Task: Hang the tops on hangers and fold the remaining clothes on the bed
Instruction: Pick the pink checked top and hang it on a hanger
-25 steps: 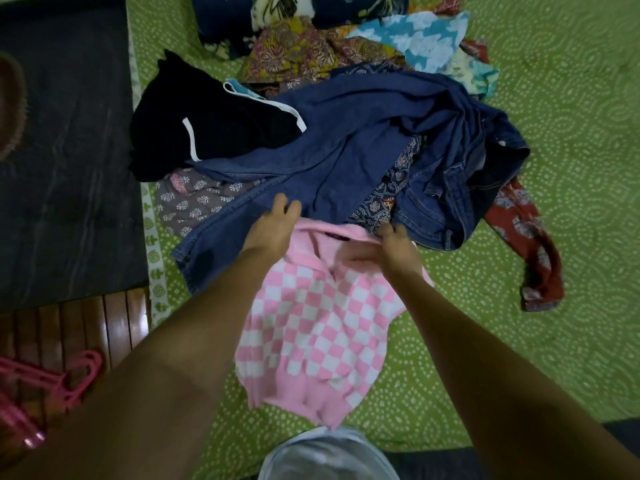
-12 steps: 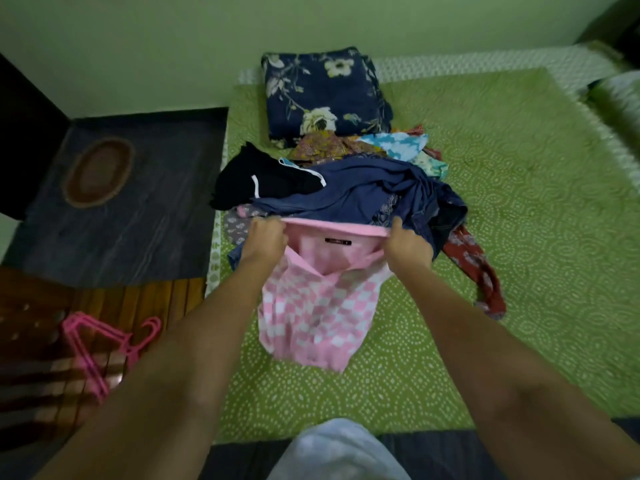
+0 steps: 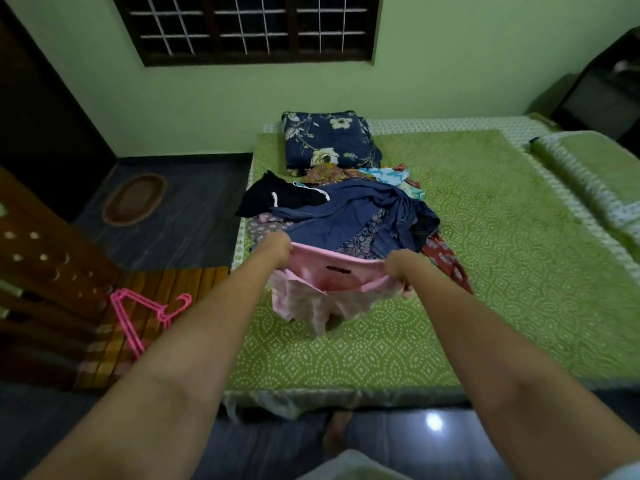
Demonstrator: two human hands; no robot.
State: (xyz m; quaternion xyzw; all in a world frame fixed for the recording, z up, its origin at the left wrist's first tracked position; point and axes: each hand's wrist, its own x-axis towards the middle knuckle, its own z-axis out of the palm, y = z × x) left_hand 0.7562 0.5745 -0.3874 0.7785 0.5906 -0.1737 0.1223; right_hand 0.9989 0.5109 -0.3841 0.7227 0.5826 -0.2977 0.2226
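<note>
Two hands, left [image 3: 277, 249] and right [image 3: 398, 270], each gripping pink checked top [image 3: 322, 292], stretched between, lower part crumpled.

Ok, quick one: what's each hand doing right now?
Left hand: grips one end of the pink top.
Right hand: grips its other end.

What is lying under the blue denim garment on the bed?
Under the blue denim garment a dark printed cloth and a grey patterned cloth peek out; what lies deeper is covered.
</note>
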